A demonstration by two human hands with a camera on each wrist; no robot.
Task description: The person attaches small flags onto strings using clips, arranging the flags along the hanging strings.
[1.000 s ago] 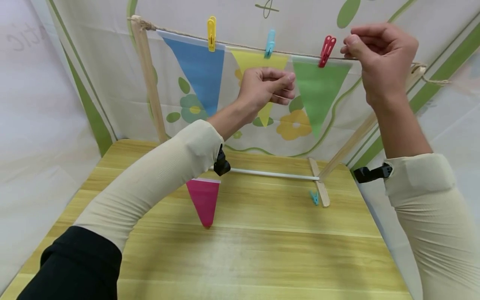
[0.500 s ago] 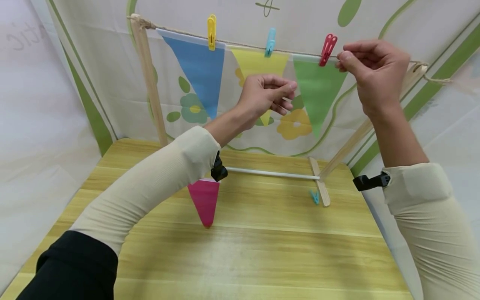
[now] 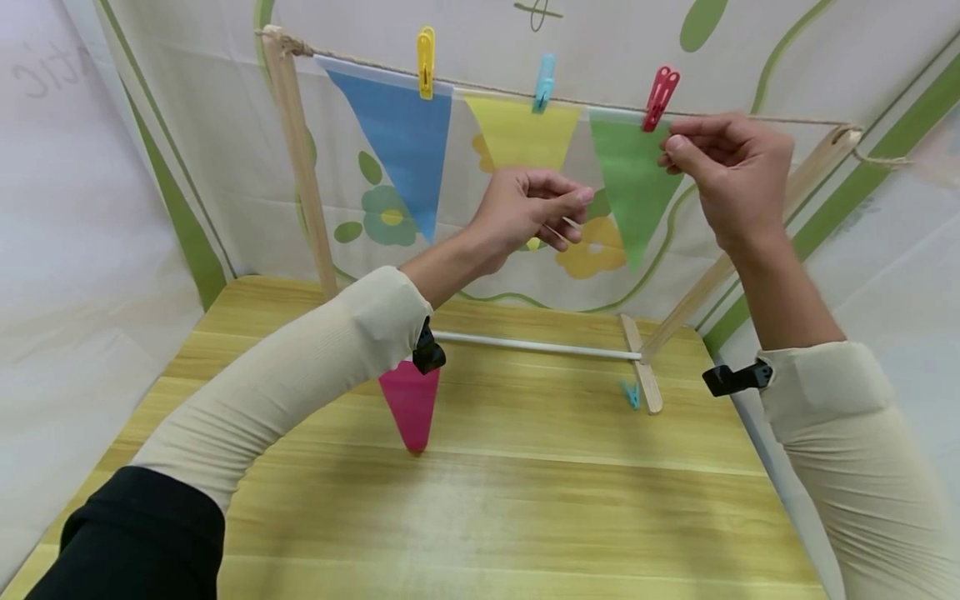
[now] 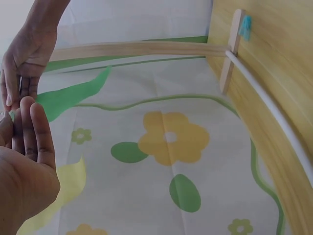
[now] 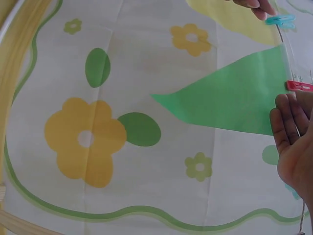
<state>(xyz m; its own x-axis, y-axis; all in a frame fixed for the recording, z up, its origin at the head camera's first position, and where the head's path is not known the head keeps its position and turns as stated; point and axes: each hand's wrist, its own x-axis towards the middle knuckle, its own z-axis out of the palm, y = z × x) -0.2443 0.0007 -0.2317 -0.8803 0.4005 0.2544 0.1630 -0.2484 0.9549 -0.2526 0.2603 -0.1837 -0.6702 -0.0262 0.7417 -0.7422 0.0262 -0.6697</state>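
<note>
Three triangular flags hang from a twine line: blue, yellow and green. A yellow clothespin, a light blue clothespin and a red clothespin clip them at the top. My left hand is in front of the yellow flag, fingers loosely bent, holding nothing visible. Close to the green flag's upper right corner, below the red clothespin, is my right hand. Its fingers overlap that corner in the right wrist view; whether they touch it is unclear.
A pink flag lies on the wooden table, partly under my left sleeve. Another light blue clothespin lies by the stand's right foot. Wooden posts carry the line, with a white rod low between them.
My right hand has moved left and down from the line, toward the green flag's corner. The left hand has sunk slightly, its fingers loosening a little. Flags and clothespins stay in place.
</note>
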